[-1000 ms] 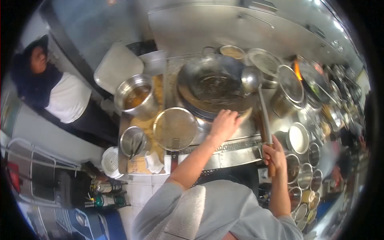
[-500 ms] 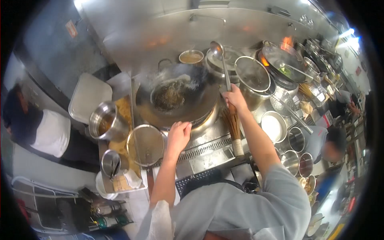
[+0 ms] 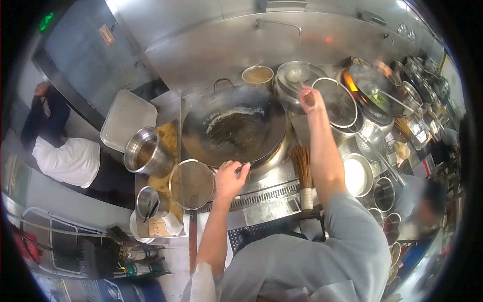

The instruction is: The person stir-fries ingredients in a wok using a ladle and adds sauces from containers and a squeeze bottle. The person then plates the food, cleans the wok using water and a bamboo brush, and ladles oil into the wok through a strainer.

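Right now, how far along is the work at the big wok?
Partway, it seems. Done: the wok sits on the stove, dark liquid apparently inside. In hand: the right hand holds the ladle over the back pot; the left hand is at the wok's near rim. Left: probably dealing with that liquid, though how much more I can't tell.

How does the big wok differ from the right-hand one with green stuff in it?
The big wok looks larger than the right-hand wok. The big wok has a pale streak inside; the right-hand wok holds something green. Flame shows beside the right-hand wok, none beside the big wok. Both are dark and round.
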Available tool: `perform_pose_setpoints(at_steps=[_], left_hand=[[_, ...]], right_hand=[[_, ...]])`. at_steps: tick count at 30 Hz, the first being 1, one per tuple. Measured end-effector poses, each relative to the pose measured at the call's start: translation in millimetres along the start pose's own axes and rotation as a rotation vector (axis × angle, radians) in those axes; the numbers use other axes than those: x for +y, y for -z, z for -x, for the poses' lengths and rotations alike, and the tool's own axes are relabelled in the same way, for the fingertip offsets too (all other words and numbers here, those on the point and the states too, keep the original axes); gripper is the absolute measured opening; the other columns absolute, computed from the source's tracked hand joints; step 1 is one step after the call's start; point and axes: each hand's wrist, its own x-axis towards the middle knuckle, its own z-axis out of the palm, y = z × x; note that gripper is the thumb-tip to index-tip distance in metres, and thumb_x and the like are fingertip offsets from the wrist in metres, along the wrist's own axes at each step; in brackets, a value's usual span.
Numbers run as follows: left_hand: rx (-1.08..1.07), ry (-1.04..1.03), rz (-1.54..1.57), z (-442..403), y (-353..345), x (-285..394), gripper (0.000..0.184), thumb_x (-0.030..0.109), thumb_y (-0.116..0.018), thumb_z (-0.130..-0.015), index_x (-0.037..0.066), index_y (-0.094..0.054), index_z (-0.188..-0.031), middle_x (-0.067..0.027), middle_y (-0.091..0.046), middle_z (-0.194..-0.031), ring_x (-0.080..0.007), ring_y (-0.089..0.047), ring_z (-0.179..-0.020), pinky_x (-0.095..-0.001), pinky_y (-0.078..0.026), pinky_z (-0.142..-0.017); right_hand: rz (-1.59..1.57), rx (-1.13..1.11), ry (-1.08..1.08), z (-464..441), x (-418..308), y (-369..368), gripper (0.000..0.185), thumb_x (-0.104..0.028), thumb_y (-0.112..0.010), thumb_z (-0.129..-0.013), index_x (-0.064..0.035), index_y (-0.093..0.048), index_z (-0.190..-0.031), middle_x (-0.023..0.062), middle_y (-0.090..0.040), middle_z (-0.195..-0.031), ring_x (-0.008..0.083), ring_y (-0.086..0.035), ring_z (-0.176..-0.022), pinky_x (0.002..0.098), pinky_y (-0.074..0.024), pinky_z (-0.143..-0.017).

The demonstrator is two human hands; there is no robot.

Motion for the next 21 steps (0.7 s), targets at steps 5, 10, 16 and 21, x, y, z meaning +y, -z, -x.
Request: perform_pose_setpoints(at_steps=[5,10,16,21], left_hand=[[-0.06,-0.013,0.029,-2.0,-0.8,-1.6,0.029,0.027,-0.062,-0.086,0.003,-0.06,-0.07,-0.0138,-0.058,-0.072,-0.0331,-0.058,-0.076,-0.0444,-0.046,-0.068],[-0.07,-0.052,0.076,-2.8,9.0,-20.5,0.028,0.027,-0.06,-0.087,0.003,-0.062,-0.073,-0.0141,-0.059,-0.072,-0.0336,-0.058,-0.076,-0.0442,-0.045,-0.068],[-0.084,-0.138,0.121,-5.6,8.9,-37.8,0.029,0.027,-0.061,-0.088,0.003,-0.06,-0.073,-0.0136,-0.058,-0.071,-0.0332,-0.057,-0.075,-0.0443,-0.045,-0.069],[-0.031,-0.121,0.149,-3.0,2.7,-36.9,0.026,0.025,-0.063,-0.086,0.004,-0.06,-0.071,-0.0126,-0.058,-0.07,-0.0335,-0.057,-0.074,-0.0451,-0.045,-0.068]], right_hand=[[-0.27,-0.059,-0.214,53.2,2.5,-49.6,0.015,0.002,-0.045,-0.092,0.0,-0.036,-0.079,0.005,-0.045,-0.07,0.0137,-0.049,-0.05,0.0205,-0.049,-0.047],[-0.316,-0.05,-0.324,137.3,37.2,-75.3,0.015,-0.007,-0.044,-0.095,0.0069,-0.038,-0.096,0.005,-0.043,-0.071,0.0148,-0.049,-0.051,0.025,-0.0485,-0.047],[-0.2,-0.068,-0.302,243.9,98.7,-81.8,0.038,-0.008,-0.038,-0.098,0.0172,-0.029,-0.125,0.004,-0.039,-0.077,0.0107,-0.045,-0.055,0.025,-0.0433,-0.046],[0.265,0.103,-0.149,295.6,142.7,-84.7,0.032,-0.006,-0.045,-0.096,0.0085,-0.038,-0.123,0.0011,-0.041,-0.079,0.0038,-0.042,-0.055,0.0179,-0.0367,-0.04]])
